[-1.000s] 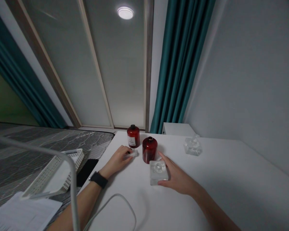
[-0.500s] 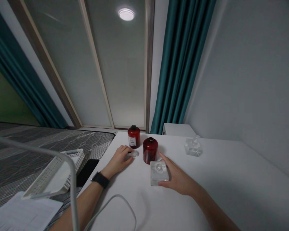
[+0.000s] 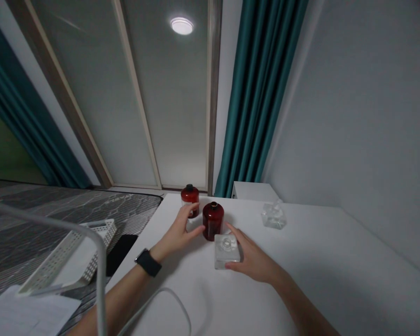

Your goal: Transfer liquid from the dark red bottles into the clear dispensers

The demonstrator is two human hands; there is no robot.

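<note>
Two dark red bottles stand on the white table. The nearer red bottle (image 3: 213, 223), whose narrow neck looks uncapped, is between my hands. Behind it and to the left is the other red bottle (image 3: 190, 195), with a black top and a label partly covered by my fingers. My left hand (image 3: 178, 232), with a black watch on the wrist, is open beside the nearer bottle; whether the thumb touches it I cannot tell. My right hand (image 3: 250, 255) grips the right side of a clear square block (image 3: 227, 252) with a round form on top, resting on the table.
Another clear glass-like piece (image 3: 273, 215) sits farther right on the table (image 3: 266, 308). A grey-white cable (image 3: 171, 291) curves across the front. Left of the table are a white basket (image 3: 52, 266), papers (image 3: 28, 312) and a black flat object (image 3: 121, 254). A pale bent tube (image 3: 101, 280) crosses the left foreground.
My left hand has lifted from the small clear piece on the table and spread toward the nearer bottle. That small piece no longer shows. My right hand stays on the clear block.
</note>
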